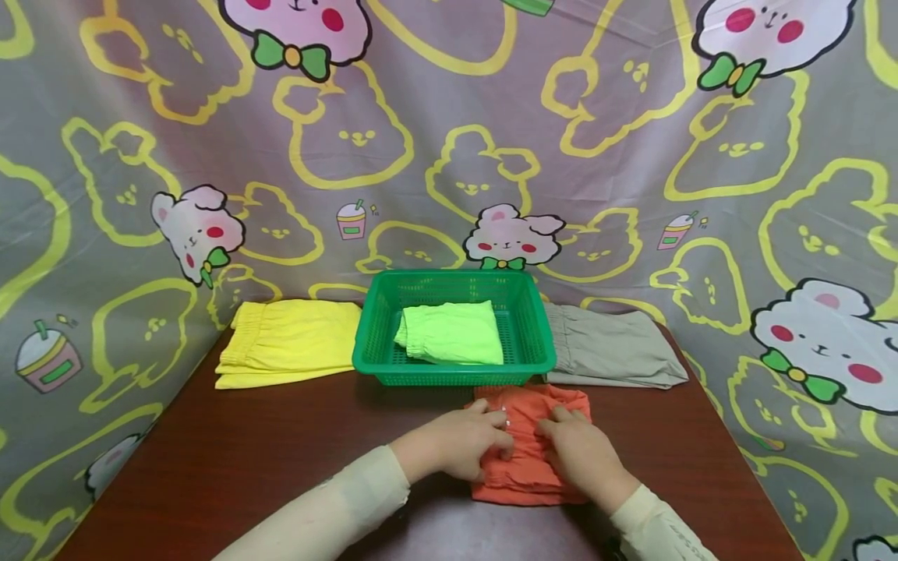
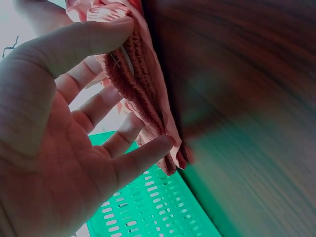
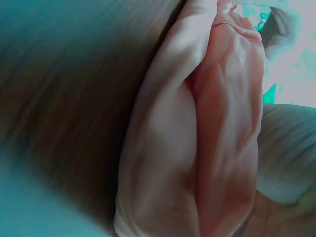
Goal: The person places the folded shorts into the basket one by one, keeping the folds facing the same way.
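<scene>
A folded orange garment with a gathered elastic waistband lies on the table in front of the green basket. On its left part rests my left hand, fingers spread and slightly bent. In the left wrist view, the thumb and fingertips of that hand touch the gathered edge of the orange cloth. My right hand lies on the garment's right side, its fingertips on the fabric. The right wrist view shows the layered folds close up, with that hand's fingers largely hidden.
Inside the basket lies a folded lime-green garment. A folded yellow garment sits left of the basket, and a folded grey one sits right of it. A patterned curtain hangs behind and beside the brown table.
</scene>
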Tool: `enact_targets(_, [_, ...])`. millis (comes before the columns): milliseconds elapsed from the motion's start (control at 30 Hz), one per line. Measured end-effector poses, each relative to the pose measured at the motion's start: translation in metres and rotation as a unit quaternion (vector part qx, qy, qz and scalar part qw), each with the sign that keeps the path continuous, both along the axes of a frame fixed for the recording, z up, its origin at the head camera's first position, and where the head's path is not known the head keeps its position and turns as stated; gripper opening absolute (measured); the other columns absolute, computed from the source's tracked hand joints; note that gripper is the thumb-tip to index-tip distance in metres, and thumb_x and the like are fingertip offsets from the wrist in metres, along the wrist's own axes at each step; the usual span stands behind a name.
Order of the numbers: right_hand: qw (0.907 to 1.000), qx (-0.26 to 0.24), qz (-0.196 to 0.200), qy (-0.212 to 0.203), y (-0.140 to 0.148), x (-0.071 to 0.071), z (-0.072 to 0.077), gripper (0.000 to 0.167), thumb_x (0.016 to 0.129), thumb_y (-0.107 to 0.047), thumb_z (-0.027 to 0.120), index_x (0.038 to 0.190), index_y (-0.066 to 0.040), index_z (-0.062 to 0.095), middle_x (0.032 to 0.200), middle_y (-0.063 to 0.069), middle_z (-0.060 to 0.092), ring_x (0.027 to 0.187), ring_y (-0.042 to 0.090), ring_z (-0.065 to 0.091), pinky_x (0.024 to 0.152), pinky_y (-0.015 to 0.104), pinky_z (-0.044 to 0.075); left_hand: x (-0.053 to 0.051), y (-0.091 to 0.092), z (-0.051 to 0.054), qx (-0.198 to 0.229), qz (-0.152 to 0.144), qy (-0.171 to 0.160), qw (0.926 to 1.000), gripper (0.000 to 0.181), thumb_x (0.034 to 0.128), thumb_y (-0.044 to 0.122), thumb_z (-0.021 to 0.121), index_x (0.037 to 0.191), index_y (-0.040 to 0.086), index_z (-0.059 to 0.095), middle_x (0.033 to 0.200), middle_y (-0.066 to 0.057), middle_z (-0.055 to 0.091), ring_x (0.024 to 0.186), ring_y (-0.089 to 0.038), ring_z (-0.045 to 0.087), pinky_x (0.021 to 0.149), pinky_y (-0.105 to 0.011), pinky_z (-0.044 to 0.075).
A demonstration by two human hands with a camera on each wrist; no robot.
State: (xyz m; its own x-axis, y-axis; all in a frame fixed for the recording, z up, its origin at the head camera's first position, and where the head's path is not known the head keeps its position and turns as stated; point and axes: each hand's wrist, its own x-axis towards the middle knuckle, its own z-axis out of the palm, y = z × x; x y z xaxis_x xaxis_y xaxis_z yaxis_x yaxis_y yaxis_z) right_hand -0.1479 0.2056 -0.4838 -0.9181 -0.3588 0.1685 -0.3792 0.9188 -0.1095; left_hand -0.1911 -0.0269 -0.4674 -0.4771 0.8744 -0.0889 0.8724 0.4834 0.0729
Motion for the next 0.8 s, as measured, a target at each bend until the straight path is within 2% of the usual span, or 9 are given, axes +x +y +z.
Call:
enact_targets(233, [0.9999,-0.002,0.012,0.006,-0.009,-0.003,-0.004,0.023,0.075,-0.011,0.086,0.093,-0.018,0.073,0.093,0.002,0.057,0.075,0.023,0.055,0.057,0.039,0.050,0.000,-0.012,-0.002,0.012,0.015,-0.015,0.9997,0.042,0.0711,0.035,0.091,0.105,0.040,0.067,0.109,0.013,0.053,0.095,-0.012,0.040,0.067,-0.022,0.041])
enact_targets(633, [0.9993,-0.001,0.033,0.018,-0.026,-0.005,-0.005,0.023,0.075,-0.013,0.086,0.091,-0.018,0.071,0.096,0.004,0.060,0.078,0.025,0.056,0.058,0.040,0.051,0.004,-0.031,-0.001,0.022,0.031,-0.004,0.9993,0.041,0.0686,0.033,0.091,0.101,0.039,0.067,0.105,0.014,0.051,0.094,-0.011,0.040,0.070,-0.021,0.040])
enact_targets(800, [0.9991,0.001,0.039,0.018,-0.032,-0.006,-0.005,0.020,0.077,-0.013,0.085,0.091,-0.017,0.071,0.098,0.006,0.061,0.080,0.026,0.057,0.059,0.042,0.053,0.005,-0.038,-0.001,0.031,0.041,-0.019,0.9985,0.040,0.0688,0.029,0.090,0.099,0.039,0.067,0.106,0.014,0.051,0.096,-0.011,0.040,0.069,-0.020,0.041])
